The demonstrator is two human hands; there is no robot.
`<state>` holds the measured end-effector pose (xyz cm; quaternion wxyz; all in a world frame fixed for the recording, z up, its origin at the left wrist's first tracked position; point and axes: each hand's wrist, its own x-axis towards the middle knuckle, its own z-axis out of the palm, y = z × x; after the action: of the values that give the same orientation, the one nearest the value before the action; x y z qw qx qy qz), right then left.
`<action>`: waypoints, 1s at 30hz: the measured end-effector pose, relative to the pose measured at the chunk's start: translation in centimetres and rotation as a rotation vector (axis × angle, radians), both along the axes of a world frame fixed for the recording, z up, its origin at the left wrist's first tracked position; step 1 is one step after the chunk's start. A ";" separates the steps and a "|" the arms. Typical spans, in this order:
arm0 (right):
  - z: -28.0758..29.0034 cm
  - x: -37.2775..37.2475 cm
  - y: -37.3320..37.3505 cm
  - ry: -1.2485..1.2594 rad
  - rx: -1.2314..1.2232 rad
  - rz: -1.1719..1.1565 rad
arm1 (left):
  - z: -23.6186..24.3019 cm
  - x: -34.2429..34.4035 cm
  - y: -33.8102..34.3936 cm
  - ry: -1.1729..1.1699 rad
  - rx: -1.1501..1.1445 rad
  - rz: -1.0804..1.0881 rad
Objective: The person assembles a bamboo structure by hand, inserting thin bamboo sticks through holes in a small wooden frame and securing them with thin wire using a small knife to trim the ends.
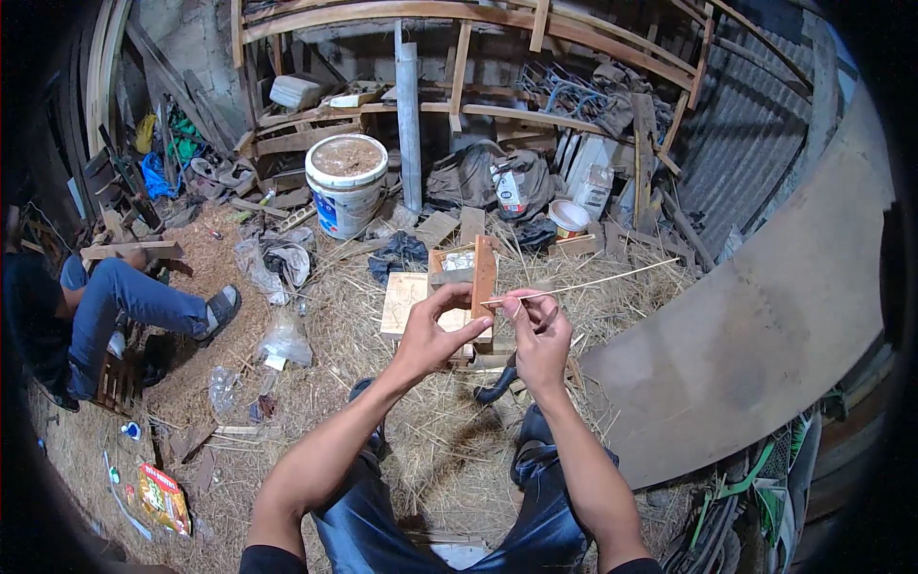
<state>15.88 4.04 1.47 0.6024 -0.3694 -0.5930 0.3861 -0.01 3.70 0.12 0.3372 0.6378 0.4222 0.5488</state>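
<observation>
My left hand (435,330) grips a short reddish wooden board (485,277), held upright in front of me. Between the thumb and fingers of my right hand (537,335) is a long thin wooden stick (602,279). Its near end meets the board's edge at about mid-height, while the long end points out to the right. Behind the board stands a small wooden box (449,266) with pale contents I cannot make out. A light wooden block (406,298) lies beside it, beyond my left hand. Below my right hand is a dark curved handle (497,385).
A white bucket (346,187) of brown material stands behind, near a small tub (570,218). A large curved panel (746,316) fills the right side. At left sits another person (124,306) holding a piece of wood. Straw and shavings cover the ground.
</observation>
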 end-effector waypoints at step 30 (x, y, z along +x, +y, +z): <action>-5.5 0.5 5.1 -0.572 -0.333 0.037 | -6.8 -2.3 3.7 0.404 -0.194 -0.093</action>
<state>16.40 9.14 -4.02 0.3356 -0.5453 -0.6737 0.3691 -2.27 7.40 -6.73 0.3305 0.7181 0.5021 0.3506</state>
